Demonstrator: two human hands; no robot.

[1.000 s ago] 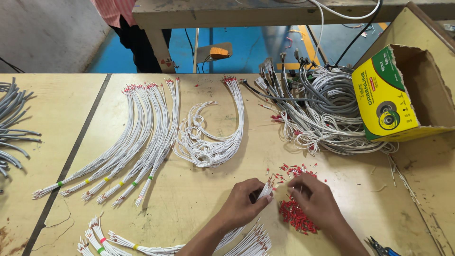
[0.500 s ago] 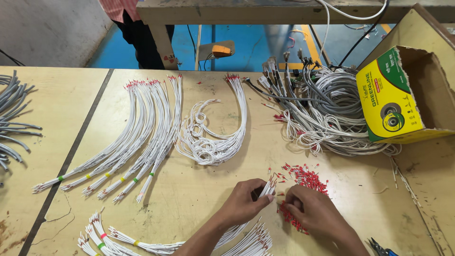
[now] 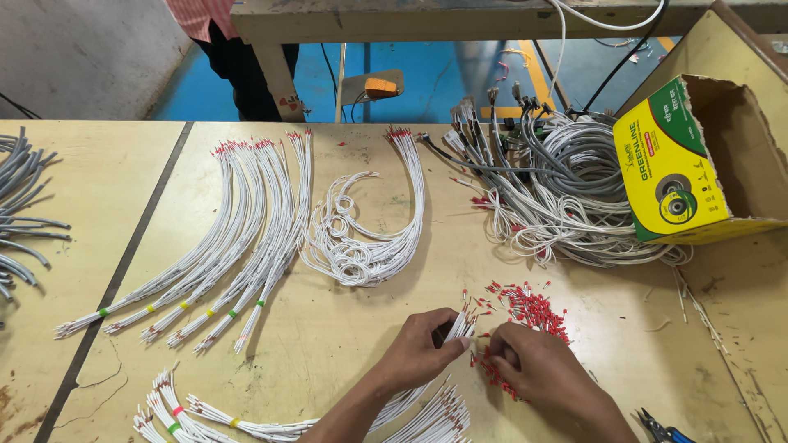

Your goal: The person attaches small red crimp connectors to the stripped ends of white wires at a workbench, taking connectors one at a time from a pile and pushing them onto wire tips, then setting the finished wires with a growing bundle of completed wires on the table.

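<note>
My left hand (image 3: 423, 349) is closed around the ends of a thin bunch of white wires (image 3: 458, 326), holding their tips up near the table's front middle. My right hand (image 3: 533, 369) rests just to the right, fingers curled and pinching at a small red terminal beside those tips. Part of a pile of loose red terminals (image 3: 529, 308) shows above the right hand; the rest is hidden under it. More white wires with red ends (image 3: 427, 418) trail under my left forearm.
Banded bundles of white wires (image 3: 238, 246) lie at the left, a curled bundle (image 3: 361, 246) in the middle, a tangled grey-white heap (image 3: 558, 197) at the back right. A yellow-green open box (image 3: 681, 164) lies on its side. Pliers (image 3: 661, 428) sit front right. Grey cables (image 3: 20, 205) at far left.
The view has shifted slightly. Both hands stay together at the terminal pile, the right hand's fingers working closer to the wire tips held by the left.
</note>
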